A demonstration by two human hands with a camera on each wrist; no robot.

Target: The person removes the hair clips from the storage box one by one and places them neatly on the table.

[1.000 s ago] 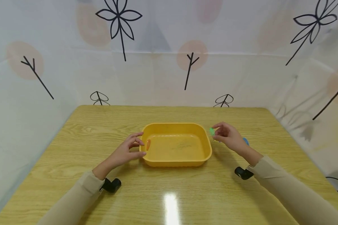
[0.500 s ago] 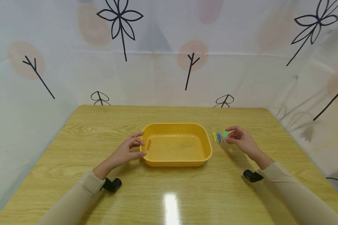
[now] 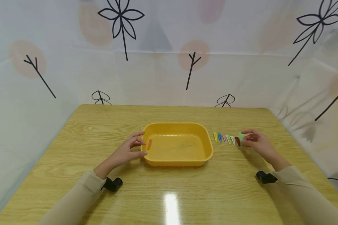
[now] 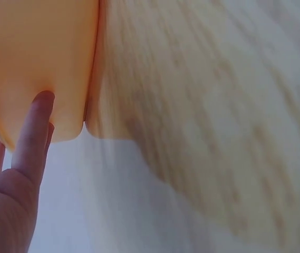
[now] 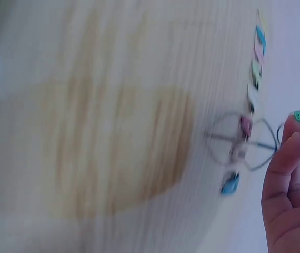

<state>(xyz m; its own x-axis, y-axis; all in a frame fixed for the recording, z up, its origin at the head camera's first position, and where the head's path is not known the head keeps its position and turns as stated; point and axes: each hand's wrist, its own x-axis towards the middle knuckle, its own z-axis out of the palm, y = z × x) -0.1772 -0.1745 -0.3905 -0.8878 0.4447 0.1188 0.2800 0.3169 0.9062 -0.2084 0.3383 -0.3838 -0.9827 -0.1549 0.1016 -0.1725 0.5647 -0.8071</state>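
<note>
My right hand (image 3: 260, 144) pinches a green hair clip (image 3: 241, 136) between thumb and fingertips, just above the table. Below and left of it runs a row of hair clips: a yellow clip (image 3: 215, 136), a blue clip (image 3: 220, 137), a pink clip, a pale green clip, a white clip (image 3: 233, 140) and a dark red clip (image 3: 238, 141). The right wrist view shows another blue clip (image 5: 230, 183) at the row's end, which the hand hides in the head view. My left hand (image 3: 126, 151) rests against the left end of a yellow basin (image 3: 177, 163). Inside lies an orange clip (image 3: 149, 144).
The wooden table (image 3: 146, 193) extends around the basin, its far edge against a patterned white curtain (image 3: 157, 78). A black wrist camera (image 3: 113, 184) hangs under the left cuff and another camera (image 3: 266, 177) under the right one.
My right hand has moved right with the green clip, from beside the basin along the row, uncovering the clips at its left. The left hand and basin hold their places.
</note>
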